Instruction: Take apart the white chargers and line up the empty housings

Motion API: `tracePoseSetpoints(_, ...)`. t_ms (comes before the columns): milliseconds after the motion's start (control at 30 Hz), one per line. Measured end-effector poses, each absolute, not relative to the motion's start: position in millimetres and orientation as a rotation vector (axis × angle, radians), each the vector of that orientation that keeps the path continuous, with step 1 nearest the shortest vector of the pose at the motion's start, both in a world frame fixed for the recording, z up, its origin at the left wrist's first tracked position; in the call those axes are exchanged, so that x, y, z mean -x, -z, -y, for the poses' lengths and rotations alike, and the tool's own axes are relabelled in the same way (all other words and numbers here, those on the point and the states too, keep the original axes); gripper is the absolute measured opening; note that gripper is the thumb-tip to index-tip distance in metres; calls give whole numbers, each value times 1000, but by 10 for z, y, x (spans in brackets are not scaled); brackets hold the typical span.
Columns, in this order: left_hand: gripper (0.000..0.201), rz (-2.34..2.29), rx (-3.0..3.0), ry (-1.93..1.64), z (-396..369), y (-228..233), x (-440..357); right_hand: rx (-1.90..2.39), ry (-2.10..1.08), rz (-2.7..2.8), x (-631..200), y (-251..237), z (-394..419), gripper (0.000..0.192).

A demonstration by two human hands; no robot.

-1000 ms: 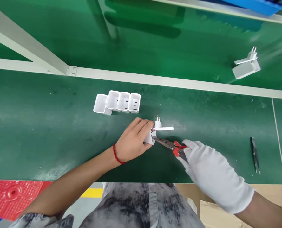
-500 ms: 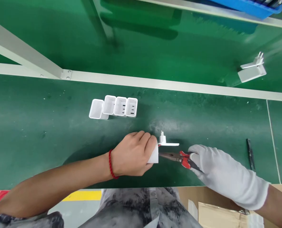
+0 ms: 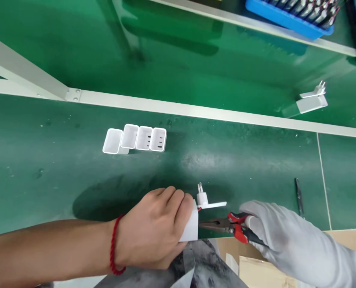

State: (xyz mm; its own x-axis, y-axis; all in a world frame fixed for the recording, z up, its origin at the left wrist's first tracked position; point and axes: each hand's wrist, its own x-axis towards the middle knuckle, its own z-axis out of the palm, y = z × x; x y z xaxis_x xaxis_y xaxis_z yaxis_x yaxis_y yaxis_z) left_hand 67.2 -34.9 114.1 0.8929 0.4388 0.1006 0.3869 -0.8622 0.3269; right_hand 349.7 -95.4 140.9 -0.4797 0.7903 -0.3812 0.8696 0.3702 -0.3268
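My bare left hand (image 3: 153,230), with a red cord bracelet at the wrist, is closed around a white plastic charger housing (image 3: 191,224) near the bench's front edge. Beside it is a white two-pin plug on a flat cover (image 3: 202,199), and a bit of red wire shows between cover and housing. My right hand (image 3: 286,238) wears a white glove and grips needle-nose pliers (image 3: 221,225) with red and black handles. Their tips reach the housing's right end; whether they go inside I cannot tell.
Several open white housings (image 3: 158,140) stand in a row on the green bench (image 3: 60,172). A black pen-like tool (image 3: 298,196) lies at right. Farther back are a white plug piece (image 3: 312,103), a metal rail (image 3: 184,111) and a blue tray (image 3: 286,18) of parts.
Both hands, with the housing and pliers, sit lower and closer in view, now at the bench's front edge. The view has shifted, and more of the blue tray shows.
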Motion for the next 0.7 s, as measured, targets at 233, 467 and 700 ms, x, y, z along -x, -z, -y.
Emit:
tracePoseSetpoints(233,35,-585,-2744,-162,431,-1178,-616,-1397,772,-2463,-3481,-1423,1043,23)
tracePoseSetpoints(467,30,-708,-2942,35,300,-1083,-867,-1426,722,-2374,-3393,-1207,755,44)
tracePoseSetpoints(700,18,-784,-2981,137,167,-1021,-954,-1480,659,-2123,-3093,-1238,556,16)
